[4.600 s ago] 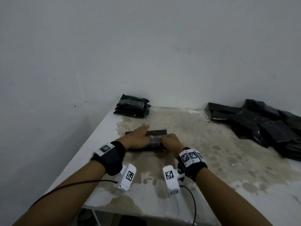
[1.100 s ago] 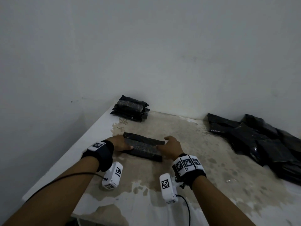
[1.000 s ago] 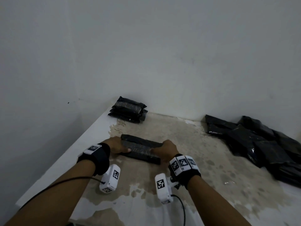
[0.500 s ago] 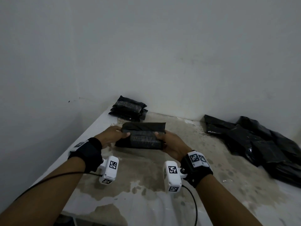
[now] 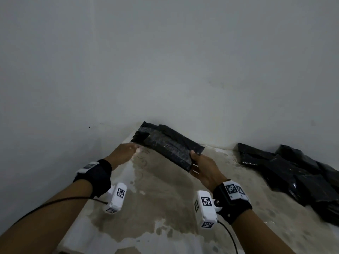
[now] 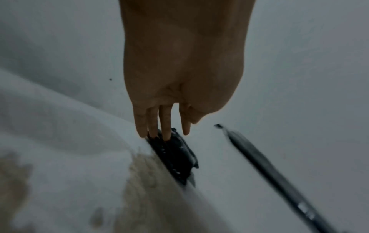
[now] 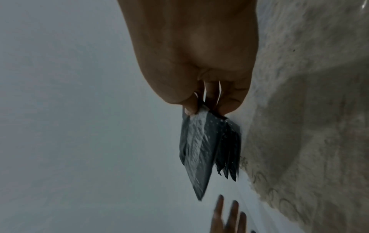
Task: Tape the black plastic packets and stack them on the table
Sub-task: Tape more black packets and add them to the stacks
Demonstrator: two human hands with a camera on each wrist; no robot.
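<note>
The right hand (image 5: 203,166) pinches the near end of a taped black packet (image 5: 170,150), held tilted above the stained surface (image 5: 161,195). The left hand (image 5: 124,153), fingers (image 6: 165,126) straight, reaches toward the stack of packets (image 6: 175,156) at eleven o'clock; loose packets (image 5: 293,171) lie at three o'clock.

Left hand (image 5: 124,153) has let go — right hand (image 5: 203,167) alone carries the packet (image 5: 170,149).

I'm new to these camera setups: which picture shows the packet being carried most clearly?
The head view: the taped packet shows whole, pinched at one end by the right hand, above the table. The right wrist view shows it foreshortened; the left wrist view only a blurred, edge-on strip.
</note>
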